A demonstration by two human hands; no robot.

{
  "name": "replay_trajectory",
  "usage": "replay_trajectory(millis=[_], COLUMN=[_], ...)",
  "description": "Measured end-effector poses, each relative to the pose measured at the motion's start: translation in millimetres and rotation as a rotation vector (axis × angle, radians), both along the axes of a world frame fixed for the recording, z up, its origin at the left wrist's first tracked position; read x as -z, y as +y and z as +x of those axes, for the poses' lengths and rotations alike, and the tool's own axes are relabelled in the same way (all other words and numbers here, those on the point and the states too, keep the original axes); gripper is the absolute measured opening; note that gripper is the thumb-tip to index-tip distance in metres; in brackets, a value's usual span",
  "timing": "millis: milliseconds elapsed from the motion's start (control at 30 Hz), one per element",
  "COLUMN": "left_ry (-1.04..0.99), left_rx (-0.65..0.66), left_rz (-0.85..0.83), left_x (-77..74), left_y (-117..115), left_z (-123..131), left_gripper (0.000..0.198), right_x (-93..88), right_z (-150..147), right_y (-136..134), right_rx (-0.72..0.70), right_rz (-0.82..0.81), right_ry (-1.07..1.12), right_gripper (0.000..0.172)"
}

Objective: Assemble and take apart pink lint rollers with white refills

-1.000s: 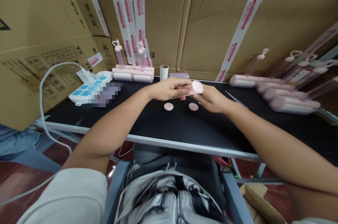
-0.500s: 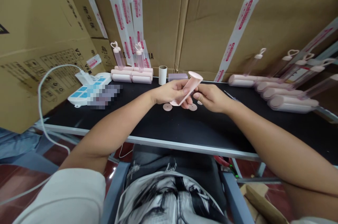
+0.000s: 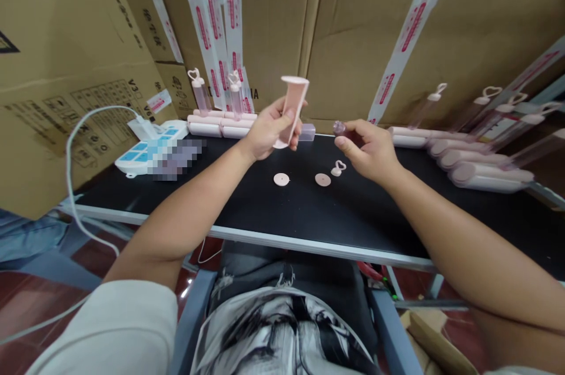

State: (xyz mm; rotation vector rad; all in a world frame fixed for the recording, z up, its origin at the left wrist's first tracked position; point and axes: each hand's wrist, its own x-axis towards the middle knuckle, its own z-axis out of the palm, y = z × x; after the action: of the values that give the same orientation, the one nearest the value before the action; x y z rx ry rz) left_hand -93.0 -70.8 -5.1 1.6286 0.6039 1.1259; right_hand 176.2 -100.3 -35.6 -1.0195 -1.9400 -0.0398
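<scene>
My left hand [image 3: 265,130] is closed round a pink plastic spool [image 3: 291,105], held upright above the black table [image 3: 265,210]. My right hand [image 3: 371,148] pinches a small purple piece [image 3: 339,127] just right of the spool. Two pink discs [image 3: 281,179] [image 3: 322,179] and a small white heart-shaped cap [image 3: 338,168] lie on the table below my hands.
Pink rollers [image 3: 477,172] with heart-topped clear tubes are stacked at the right. More pink rollers [image 3: 220,123] and tubes stand at the back left, beside a white power strip [image 3: 145,148] with its cable. Cardboard boxes [image 3: 344,27] wall the back and left.
My left hand lifted the spool from lying level near the table to upright and higher. My right hand let go of it and now holds a small purple piece.
</scene>
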Motion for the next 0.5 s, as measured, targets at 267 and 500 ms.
replay_trajectory(millis=[267, 500], left_ry=[-0.03, 0.365], left_rx=[-0.419, -0.45], left_rz=[-0.058, -0.216], left_x=[-6.8, 5.2], left_y=[18.5, 30.4], left_z=[-7.2, -8.8], left_gripper=[0.02, 0.019], right_x=[13.2, -8.9], right_z=[-0.9, -9.5], right_y=[27.1, 33.5], right_rx=[0.053, 0.006], right_rz=[-0.142, -0.401], right_ry=[0.094, 0.161], right_gripper=[0.027, 0.03])
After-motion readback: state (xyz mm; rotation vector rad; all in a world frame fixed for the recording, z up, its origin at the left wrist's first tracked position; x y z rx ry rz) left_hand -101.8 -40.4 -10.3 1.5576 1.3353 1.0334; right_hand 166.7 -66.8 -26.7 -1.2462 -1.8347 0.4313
